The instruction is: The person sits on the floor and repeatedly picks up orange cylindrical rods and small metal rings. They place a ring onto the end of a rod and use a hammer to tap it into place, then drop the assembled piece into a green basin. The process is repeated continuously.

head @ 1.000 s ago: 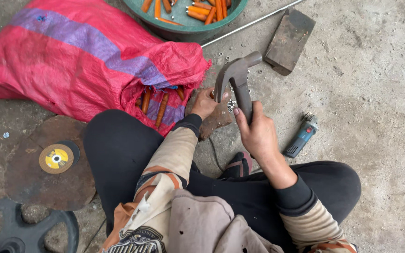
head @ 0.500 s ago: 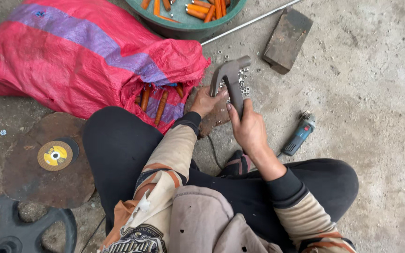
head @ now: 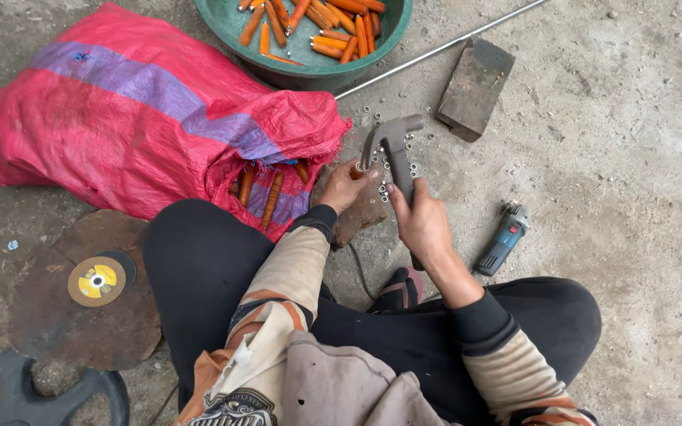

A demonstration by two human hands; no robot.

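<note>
My right hand grips the handle of a grey metal hammer, its head raised over the ground with small metal rings scattered below it. Just left of the hammer head, my left hand pinches a small orange piece against a flat brown stone. I sit cross-legged in black trousers, and the stone lies in front of my knees.
A red and purple woven sack lies at left, its mouth showing orange handles. A green basin of orange handles stands at the top, beside a metal rod and a brick. An angle grinder lies at right, a yellow cutting disc at left.
The hammer has been raised slightly and shifted; my left hand keeps the small piece on the stone.
</note>
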